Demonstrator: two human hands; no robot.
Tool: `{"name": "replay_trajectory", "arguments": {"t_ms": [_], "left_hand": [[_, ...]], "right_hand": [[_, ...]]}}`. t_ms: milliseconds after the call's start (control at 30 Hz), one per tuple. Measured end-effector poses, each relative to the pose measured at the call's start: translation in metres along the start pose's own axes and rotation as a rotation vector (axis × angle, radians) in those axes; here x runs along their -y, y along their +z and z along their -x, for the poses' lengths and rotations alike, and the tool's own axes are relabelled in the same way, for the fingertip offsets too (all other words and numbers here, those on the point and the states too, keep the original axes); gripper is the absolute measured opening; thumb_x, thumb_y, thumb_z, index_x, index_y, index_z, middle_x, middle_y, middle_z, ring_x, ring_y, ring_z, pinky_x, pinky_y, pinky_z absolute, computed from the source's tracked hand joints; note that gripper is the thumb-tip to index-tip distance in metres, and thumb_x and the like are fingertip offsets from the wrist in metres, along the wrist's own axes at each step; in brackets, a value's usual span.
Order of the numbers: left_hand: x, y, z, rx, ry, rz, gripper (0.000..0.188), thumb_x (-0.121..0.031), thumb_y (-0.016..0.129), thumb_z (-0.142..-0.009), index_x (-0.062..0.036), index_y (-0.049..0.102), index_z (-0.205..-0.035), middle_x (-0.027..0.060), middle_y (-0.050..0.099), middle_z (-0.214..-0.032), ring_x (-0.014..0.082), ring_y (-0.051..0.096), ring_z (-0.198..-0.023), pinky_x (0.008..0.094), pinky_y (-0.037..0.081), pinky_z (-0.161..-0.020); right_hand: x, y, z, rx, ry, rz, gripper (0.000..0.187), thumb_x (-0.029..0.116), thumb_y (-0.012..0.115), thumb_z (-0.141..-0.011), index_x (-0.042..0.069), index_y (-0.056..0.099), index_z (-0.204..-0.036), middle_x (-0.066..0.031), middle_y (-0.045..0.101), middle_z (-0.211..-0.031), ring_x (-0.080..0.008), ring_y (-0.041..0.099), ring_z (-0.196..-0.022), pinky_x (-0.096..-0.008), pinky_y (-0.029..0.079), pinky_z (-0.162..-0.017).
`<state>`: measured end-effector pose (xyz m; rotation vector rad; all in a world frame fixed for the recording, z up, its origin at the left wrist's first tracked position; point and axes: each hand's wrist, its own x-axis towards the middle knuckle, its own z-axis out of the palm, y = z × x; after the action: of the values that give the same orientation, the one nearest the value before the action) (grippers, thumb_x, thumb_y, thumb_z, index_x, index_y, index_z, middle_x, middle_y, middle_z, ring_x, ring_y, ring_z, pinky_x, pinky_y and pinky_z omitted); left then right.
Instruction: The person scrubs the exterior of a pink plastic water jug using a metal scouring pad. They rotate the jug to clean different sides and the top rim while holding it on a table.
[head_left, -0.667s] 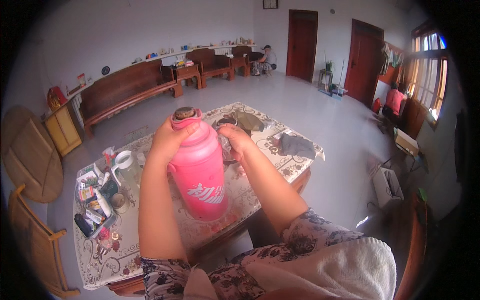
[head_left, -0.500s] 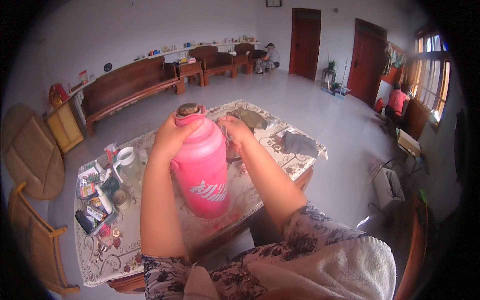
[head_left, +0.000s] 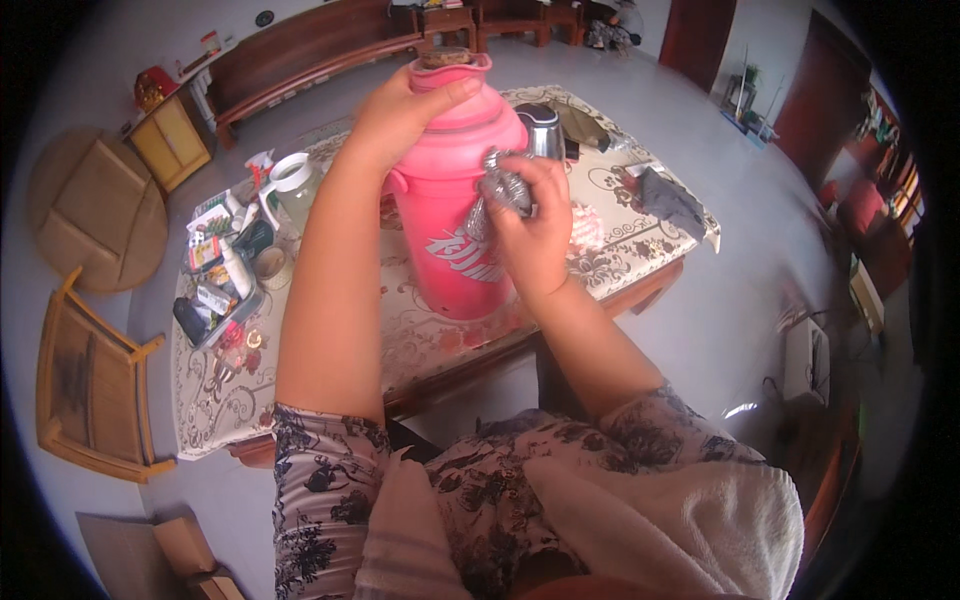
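Note:
A pink thermos flask with a cork stopper in its mouth stands on the table, tilted a little in this view. My left hand grips its neck and shoulder from the left, thumb across the front. In my right hand is a silvery steel wool scourer, pinched between fingers and thumb. The scourer is against the flask's right side, just below the shoulder and beside white printed lettering. Behind the flask, partly hidden, is a shiny kettle with a dark lid.
The table wears a patterned tablecloth. On its left are a clear jug, a tape roll and a tray of small items. A grey cloth lies at the right. A wooden chair stands left; a person crouches far back.
My right hand has come from beside the flask's neck to its right side, bringing the scourer into sight. My left hand keeps its grip. The view has tipped downward.

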<state>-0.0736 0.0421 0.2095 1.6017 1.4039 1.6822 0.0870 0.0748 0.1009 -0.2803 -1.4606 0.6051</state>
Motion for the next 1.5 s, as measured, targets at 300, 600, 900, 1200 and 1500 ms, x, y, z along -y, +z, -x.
{"name": "replay_trajectory", "arguments": {"t_ms": [300,600,900,1200,1500], "left_hand": [[0.000,0.001,-0.004,0.010,0.036,-0.021,0.048,-0.033,0.076,-0.082,-0.0071,0.064,-0.120,0.0046,0.068,-0.113,0.0131,0.062,-0.101,0.0281,0.046,-0.092],[-0.002,-0.002,-0.001,-0.021,-0.015,-0.102,0.055,-0.045,0.070,-0.085,-0.0061,0.059,-0.123,0.0090,0.066,-0.116,0.0175,0.062,-0.105,0.0311,0.048,-0.092],[-0.009,-0.001,0.008,0.061,-0.142,0.213,0.086,-0.075,0.020,-0.091,-0.0067,0.060,-0.125,0.0106,0.066,-0.117,0.0210,0.063,-0.109,0.0346,0.048,-0.097],[-0.021,0.002,0.020,0.016,-0.181,0.276,0.093,-0.079,0.015,-0.088,-0.0079,0.060,-0.127,0.0112,0.064,-0.123,0.0213,0.059,-0.115,0.0353,0.045,-0.101],[0.002,-0.006,0.003,0.120,-0.132,0.355,0.100,-0.083,0.015,-0.085,-0.0042,0.052,-0.135,0.0118,0.060,-0.128,0.0218,0.054,-0.122,0.0355,0.038,-0.107]], "right_hand": [[0.026,0.012,-0.043,0.378,-0.654,0.382,0.048,0.004,0.074,-0.050,0.017,0.071,-0.095,-0.0012,0.056,-0.088,-0.0242,0.053,-0.084,-0.0366,0.037,-0.072],[-0.018,-0.042,-0.057,0.271,-0.633,0.357,0.048,0.005,0.074,-0.054,0.019,0.071,-0.099,-0.0020,0.056,-0.094,-0.0253,0.054,-0.092,-0.0388,0.039,-0.081],[0.034,0.014,-0.066,0.486,-0.747,0.371,0.038,0.014,0.076,-0.061,0.018,0.071,-0.098,-0.0021,0.053,-0.095,-0.0227,0.052,-0.092,-0.0401,0.035,-0.080],[0.010,-0.056,-0.087,0.570,-0.736,0.517,0.045,0.012,0.075,-0.062,0.017,0.070,-0.107,-0.0021,0.053,-0.094,-0.0243,0.052,-0.094,-0.0393,0.037,-0.082],[0.021,-0.024,-0.081,0.684,-0.920,0.340,0.051,0.012,0.076,-0.056,0.011,0.070,-0.107,-0.0042,0.056,-0.099,-0.0257,0.053,-0.095,-0.0386,0.039,-0.080]]}}
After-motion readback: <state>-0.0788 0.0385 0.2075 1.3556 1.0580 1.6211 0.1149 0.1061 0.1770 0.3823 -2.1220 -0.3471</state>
